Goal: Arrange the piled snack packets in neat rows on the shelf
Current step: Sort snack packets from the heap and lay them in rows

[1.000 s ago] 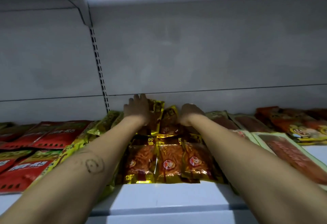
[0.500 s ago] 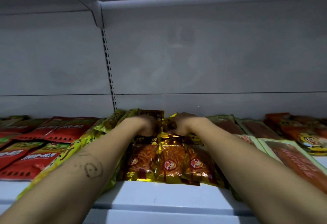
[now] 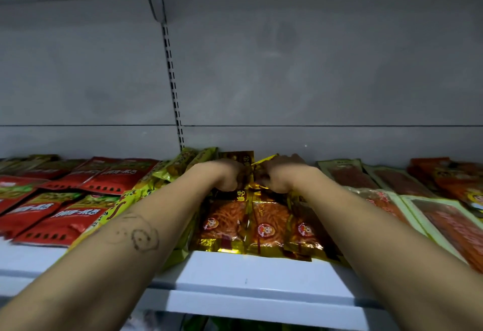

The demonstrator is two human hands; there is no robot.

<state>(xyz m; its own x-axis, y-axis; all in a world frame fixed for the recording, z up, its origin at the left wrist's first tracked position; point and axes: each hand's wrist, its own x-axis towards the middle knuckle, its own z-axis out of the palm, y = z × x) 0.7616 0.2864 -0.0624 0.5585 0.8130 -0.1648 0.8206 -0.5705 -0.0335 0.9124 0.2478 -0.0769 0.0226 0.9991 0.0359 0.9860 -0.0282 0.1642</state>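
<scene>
Dim in here from what I can see: white shelf (image 3: 248, 273), grey back panel (image 3: 313, 69), one slotted upright (image 3: 172, 82). On the far left there are about six red packets (image 3: 65, 215) lying flat, then a few yellow-green packets (image 3: 156, 179). The left hand (image 3: 227, 176) and right hand (image 3: 279, 176) sit side by side at the back. Both are curled tight onto the gold packets (image 3: 264, 226), with three more lying in a front row. Orange packets (image 3: 444, 221) are on the right.

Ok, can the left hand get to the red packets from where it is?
Probably yes, once it lets go. The left hand grips a gold packet at the back; the red packets lie flat to its left on the same shelf, with only flat yellow packets between and open space above.
</scene>
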